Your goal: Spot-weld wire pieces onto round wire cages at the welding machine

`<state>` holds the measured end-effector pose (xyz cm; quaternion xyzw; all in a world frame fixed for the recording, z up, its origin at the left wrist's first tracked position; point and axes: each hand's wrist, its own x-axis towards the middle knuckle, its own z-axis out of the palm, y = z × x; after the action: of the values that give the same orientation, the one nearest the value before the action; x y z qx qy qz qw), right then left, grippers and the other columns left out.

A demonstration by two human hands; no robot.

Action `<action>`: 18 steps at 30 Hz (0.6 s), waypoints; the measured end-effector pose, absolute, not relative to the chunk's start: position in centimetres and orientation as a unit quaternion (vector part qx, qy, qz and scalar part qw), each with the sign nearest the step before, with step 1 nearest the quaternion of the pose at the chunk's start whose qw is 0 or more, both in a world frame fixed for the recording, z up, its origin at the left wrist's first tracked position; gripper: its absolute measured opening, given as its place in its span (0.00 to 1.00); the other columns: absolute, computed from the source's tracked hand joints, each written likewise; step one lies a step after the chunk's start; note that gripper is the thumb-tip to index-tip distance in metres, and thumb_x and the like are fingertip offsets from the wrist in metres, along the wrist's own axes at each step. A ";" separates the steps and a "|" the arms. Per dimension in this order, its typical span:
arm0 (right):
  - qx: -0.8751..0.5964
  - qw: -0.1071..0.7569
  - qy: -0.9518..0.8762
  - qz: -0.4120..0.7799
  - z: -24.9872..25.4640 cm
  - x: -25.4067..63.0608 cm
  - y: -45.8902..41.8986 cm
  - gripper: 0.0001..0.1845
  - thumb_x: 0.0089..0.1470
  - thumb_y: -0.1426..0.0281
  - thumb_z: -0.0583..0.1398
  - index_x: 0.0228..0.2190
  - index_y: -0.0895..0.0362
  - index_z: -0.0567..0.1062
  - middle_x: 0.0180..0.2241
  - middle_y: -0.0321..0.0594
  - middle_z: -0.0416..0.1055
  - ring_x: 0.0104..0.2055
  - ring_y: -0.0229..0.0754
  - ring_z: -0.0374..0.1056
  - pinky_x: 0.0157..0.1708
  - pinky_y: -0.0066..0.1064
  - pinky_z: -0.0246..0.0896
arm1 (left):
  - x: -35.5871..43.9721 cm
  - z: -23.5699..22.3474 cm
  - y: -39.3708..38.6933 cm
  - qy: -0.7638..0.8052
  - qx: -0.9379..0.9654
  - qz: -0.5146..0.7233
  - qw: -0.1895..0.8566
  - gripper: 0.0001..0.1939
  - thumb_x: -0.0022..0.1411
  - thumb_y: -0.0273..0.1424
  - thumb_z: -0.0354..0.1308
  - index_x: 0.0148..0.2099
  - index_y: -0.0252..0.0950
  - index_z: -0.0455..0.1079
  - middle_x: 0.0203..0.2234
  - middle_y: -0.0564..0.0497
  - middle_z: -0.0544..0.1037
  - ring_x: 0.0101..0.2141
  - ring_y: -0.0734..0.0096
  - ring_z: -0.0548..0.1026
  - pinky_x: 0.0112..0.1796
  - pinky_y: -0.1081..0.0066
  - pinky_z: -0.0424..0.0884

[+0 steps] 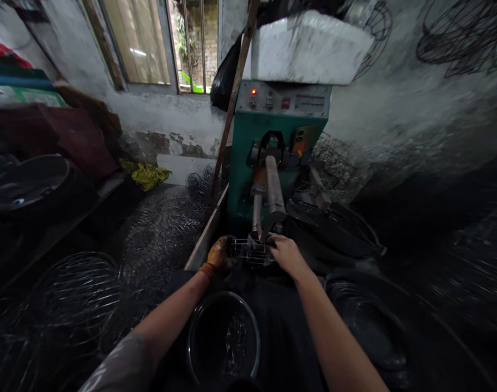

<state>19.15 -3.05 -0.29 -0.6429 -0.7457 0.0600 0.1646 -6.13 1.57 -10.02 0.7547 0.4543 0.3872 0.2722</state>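
Note:
A green spot-welding machine [248, 163] stands in front of me, with two metal arms [274, 188] reaching toward me. At the ends of these arms is a small wire rack [248, 252] made of thin parallel wires. My left hand [220, 251], in a stained orange and dark glove, is closed around the rack's left end. My right hand [284, 252], bare, pinches the rack's right side close to the electrode tip. Something small and dark at its fingertips is too dim to make out. Below, a round bowl [224, 337] contains small shiny metal pieces.
Piles of wire racks [158, 228] cover the floor at the left. A rusty bar [232, 103] leans beside the machine, and a white foam box [305, 49] rests on top. At the right lie a dark basin [334, 228] and coiled wire rings [367, 321].

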 end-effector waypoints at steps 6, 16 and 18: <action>-0.649 0.163 -0.740 0.068 0.6 18.3 -2.0 0.15 0.57 0.80 0.60 0.43 0.58 0.81 0.47 0.49 0.81 0.52 0.49 0.76 0.55 0.35 0.66 | -5.5 -10.3 2.1 0.488 0.722 0.377 0.314 0.34 0.49 0.33 0.74 0.57 0.34 0.70 0.48 0.42 0.79 0.48 0.56 0.80 0.52 0.57 0.78; -0.653 0.171 -0.735 0.066 0.6 18.0 -1.4 0.12 0.56 0.79 0.62 0.40 0.57 0.81 0.43 0.47 0.82 0.49 0.47 0.77 0.52 0.31 0.67 | -5.4 -9.9 1.7 0.517 0.713 0.347 0.322 0.33 0.51 0.33 0.73 0.58 0.35 0.69 0.50 0.43 0.79 0.50 0.56 0.80 0.53 0.58 0.77; -0.656 0.169 -0.733 0.065 0.5 17.6 -1.4 0.13 0.56 0.80 0.61 0.41 0.58 0.81 0.44 0.48 0.82 0.49 0.47 0.77 0.53 0.32 0.67 | -5.3 -9.7 1.6 0.516 0.714 0.348 0.319 0.32 0.52 0.34 0.73 0.58 0.36 0.70 0.50 0.43 0.79 0.50 0.56 0.80 0.53 0.58 0.77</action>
<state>17.64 -1.38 0.52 -0.6562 -0.7325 0.0647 0.1691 -5.28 1.64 -9.70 0.7143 0.5164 0.3482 0.3192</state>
